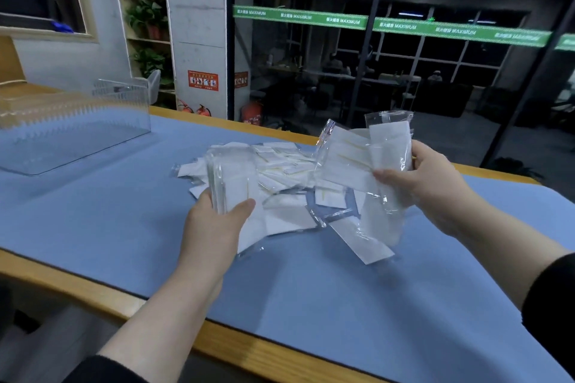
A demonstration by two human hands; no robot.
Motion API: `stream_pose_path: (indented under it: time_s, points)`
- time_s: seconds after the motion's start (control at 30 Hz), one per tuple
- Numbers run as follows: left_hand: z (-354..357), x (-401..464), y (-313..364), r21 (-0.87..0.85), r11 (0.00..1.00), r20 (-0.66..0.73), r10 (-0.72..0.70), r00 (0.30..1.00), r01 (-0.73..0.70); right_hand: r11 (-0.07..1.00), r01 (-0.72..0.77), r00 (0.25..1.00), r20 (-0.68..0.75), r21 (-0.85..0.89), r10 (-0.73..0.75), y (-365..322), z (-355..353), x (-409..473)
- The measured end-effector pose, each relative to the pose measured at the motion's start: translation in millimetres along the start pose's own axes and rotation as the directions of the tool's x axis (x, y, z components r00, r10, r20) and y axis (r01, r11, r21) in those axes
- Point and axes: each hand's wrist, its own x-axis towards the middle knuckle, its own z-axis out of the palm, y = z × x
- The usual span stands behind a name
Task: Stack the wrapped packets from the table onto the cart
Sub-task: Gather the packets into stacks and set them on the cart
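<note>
A pile of white packets in clear wrap (280, 171) lies on the blue mat (311, 305) at the middle of the table. My left hand (217, 221) grips an upright bundle of packets (231, 177) at the pile's left side, thumb on its front. My right hand (432, 183) holds several packets (357, 158) fanned out above the pile's right side, with more hanging down below the hand. No cart can be made out in view.
A clear plastic tray with toothed walls (74, 121) stands at the back left of the mat. The wooden table edge (93, 286) runs along the front. A glass wall with a green strip (389, 25) stands behind the table.
</note>
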Motion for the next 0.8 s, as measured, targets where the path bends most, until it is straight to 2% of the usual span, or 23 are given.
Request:
stream_pose_path:
  time_s: [0.13,0.23,0.33,0.4,0.57,0.73,0.8]
  points:
    - [62,-21,3,-0.181,0.968,0.100,-0.155,0.983,0.171,0.984,-0.019,1.000,0.009,0.178,0.018,1,-21,-19]
    - [112,-40,5,-0.317,0.877,0.230,-0.298,0.926,0.361,0.977,-0.082,0.997,0.021,0.197,0.079,17,-33,-30]
    - [152,-60,11,-0.404,0.789,0.354,-0.332,0.874,0.463,0.970,-0.143,0.989,0.002,0.197,0.146,29,-44,-40]
    - [175,-69,13,-0.393,0.769,0.432,-0.329,0.840,0.503,0.972,-0.170,0.985,0.018,0.161,0.170,38,-54,-46]
    - [215,-64,10,-0.332,0.797,0.432,-0.346,0.833,0.504,0.976,-0.171,0.985,0.049,0.135,0.166,60,-83,-50]
    - [249,-47,6,-0.334,0.867,0.271,-0.287,0.919,0.369,0.975,-0.191,0.982,0.038,0.114,0.187,87,-113,-42]
    - [257,-40,6,-0.344,0.889,0.225,-0.234,0.946,0.302,0.975,-0.181,0.982,-0.022,0.130,0.186,99,-123,-40]
